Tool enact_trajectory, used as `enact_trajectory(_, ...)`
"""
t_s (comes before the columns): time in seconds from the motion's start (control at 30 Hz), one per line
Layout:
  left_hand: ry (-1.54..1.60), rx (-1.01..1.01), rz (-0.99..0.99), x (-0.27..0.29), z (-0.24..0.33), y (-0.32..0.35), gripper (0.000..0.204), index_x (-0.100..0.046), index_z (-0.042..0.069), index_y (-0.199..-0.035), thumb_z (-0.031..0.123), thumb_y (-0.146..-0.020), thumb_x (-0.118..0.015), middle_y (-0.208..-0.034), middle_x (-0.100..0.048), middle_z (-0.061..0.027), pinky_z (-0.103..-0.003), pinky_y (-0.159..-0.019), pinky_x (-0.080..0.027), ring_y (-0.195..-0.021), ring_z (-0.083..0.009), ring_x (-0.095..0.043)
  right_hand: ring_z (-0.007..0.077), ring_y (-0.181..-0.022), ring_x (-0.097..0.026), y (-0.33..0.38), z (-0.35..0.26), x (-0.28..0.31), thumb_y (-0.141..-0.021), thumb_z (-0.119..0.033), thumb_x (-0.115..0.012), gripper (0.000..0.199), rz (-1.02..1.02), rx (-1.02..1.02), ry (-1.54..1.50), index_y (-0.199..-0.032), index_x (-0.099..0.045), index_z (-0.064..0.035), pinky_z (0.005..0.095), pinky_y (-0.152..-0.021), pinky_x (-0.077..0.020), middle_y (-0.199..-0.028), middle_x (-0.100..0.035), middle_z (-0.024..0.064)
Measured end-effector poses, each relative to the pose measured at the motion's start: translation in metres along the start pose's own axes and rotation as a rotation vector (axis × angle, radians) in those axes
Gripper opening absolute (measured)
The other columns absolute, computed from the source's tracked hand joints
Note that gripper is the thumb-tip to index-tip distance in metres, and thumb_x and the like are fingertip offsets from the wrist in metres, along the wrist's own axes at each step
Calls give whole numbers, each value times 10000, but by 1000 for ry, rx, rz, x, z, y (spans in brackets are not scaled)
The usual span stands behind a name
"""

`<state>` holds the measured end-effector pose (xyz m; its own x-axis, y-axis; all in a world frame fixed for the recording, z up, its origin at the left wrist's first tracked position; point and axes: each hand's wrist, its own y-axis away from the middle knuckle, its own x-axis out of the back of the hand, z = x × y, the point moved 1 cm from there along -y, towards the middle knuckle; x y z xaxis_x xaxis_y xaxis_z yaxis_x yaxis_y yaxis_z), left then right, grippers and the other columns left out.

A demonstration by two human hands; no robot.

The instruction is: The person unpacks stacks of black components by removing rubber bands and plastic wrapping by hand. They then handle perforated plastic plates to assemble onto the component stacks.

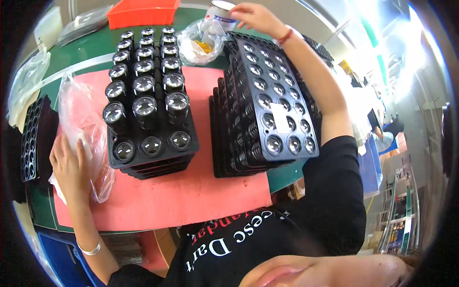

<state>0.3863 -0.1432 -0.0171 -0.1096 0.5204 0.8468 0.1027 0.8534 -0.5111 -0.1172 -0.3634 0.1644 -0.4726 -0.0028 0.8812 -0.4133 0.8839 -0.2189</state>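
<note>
My left hand rests on the pink mat's left side, its fingers bent round a white cloth beside a clear plastic bag. Stretched out to the far right, my right hand has its fingers apart at the rim of a white can; whether they touch it I cannot tell. Between my arms stands a stack of black trays carrying rows of black cylinders with clear round lenses. Right of it, a taller stack of black trays holds lenses, with a white paper slip on top.
A pink mat covers part of the green table. More black trays stand at the left edge. Toward the back are an orange bin and a clear bag with something yellow inside. Another person is at far right.
</note>
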Motion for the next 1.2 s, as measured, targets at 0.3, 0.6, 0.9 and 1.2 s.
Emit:
enact_trajectory(0.3, -84, 48, 852, 71, -10, 12, 250, -526, -28, -1146, 126, -953, -483, -1114, -600, -215, -445, -893, -446, -1027, -339, -575, 152, -714, -602, 239, -92, 18, -941, -205, -548, 302, 635, 8, -336, -1155, -508, 4, 260, -668, -477, -880, -627, 80)
enact_trajectory(0.6, 822, -766, 119, 115, 198, 69, 292, -637, 90, -857, 307, -696, -748, -867, -606, -32, -337, -617, -475, -753, -224, -598, 415, -1239, -437, 335, -81, -104, -707, -534, -764, 902, -33, -83, 115, -1295, -435, 65, 459, -1054, -343, -1261, -491, 284)
enact_trajectory(0.9, 810, -671, -28, 118, 243, 78, 476, -643, 84, -1036, 375, -677, -756, -1048, -591, -45, -364, -770, -473, -944, -224, -567, 418, -1267, -386, 303, -96, -129, -612, -582, -790, 955, -128, -111, -143, -1301, -479, 1, 453, -1092, -277, -1335, -457, 250)
enact_trajectory(1.2, 897, -661, -82, 116, 245, 75, 449, -670, 73, -1016, 346, -672, -763, -1067, -612, -30, -372, -836, -471, -976, -213, -569, 383, -1181, -486, 288, -87, -132, -542, -498, -852, 865, -78, -81, -286, -1225, -569, -50, 453, -1030, -358, -1256, -548, 193)
